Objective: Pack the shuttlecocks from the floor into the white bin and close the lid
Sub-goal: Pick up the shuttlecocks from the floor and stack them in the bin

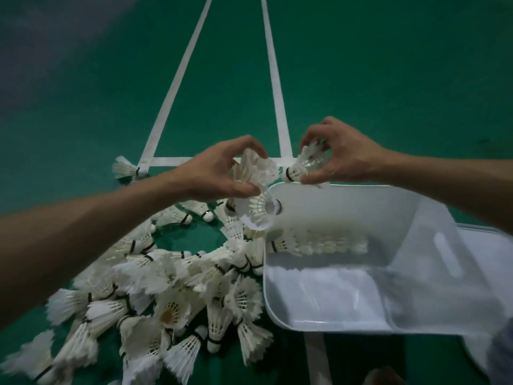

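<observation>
Now, over the white plastic bin [347, 211], right hand [342, 157] pinches a white feather shuttlecock [304, 163], cork toward left hand [219, 175] gripping a bunch [258, 170].

White feather shuttlecocks [166, 287], black band at cork: big loose heap on green floor, left of bin, pointing all ways, bare ring-shaped gap in far part. Stray shuttlecock [125, 168] far left, at white line. Nested row [319, 243] lies on side inside bin, corks left. Left hand [219, 173] grips shuttlecock bunch [255, 168] over bin's far-left corner. Right hand [341, 157] pinches single shuttlecock [305, 162], cork left, above far rim. White bin [319, 315]: rectangular, rounded corners, open. Lid [494, 259] off opening, at right.
</observation>
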`<action>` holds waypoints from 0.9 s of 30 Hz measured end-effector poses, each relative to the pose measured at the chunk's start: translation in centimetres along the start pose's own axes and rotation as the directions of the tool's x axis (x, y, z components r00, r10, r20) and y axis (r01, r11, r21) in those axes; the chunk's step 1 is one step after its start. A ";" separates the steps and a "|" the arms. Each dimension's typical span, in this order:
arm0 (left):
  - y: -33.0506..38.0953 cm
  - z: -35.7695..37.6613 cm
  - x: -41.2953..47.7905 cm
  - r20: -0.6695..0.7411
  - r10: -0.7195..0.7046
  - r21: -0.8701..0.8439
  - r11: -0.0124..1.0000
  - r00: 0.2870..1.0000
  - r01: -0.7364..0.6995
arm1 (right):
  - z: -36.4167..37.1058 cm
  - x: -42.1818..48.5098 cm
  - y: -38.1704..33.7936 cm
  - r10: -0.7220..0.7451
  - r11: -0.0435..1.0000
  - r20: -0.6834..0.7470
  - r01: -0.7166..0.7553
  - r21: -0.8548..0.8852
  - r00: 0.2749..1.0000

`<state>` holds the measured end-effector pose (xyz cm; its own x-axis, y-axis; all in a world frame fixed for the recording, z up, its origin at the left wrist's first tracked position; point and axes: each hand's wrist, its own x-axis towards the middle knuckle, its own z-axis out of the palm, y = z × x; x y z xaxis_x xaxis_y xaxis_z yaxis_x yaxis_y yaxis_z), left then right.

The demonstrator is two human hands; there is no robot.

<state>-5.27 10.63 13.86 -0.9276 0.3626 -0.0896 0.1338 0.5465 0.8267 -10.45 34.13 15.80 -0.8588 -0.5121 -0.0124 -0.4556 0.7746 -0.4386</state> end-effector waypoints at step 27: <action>2.6 18.2 13.6 0.659 -0.186 0.543 0.789 0.729 -0.289 | 2.0 -10.1 15.6 0.155 0.973 0.028 -0.148 -0.178 0.987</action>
<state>-11.18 30.72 4.63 -0.4716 0.6596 -0.5852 0.5626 0.7361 0.3762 -8.45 50.63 7.31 -0.9122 -0.3958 -0.1059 -0.3577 0.8954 -0.2651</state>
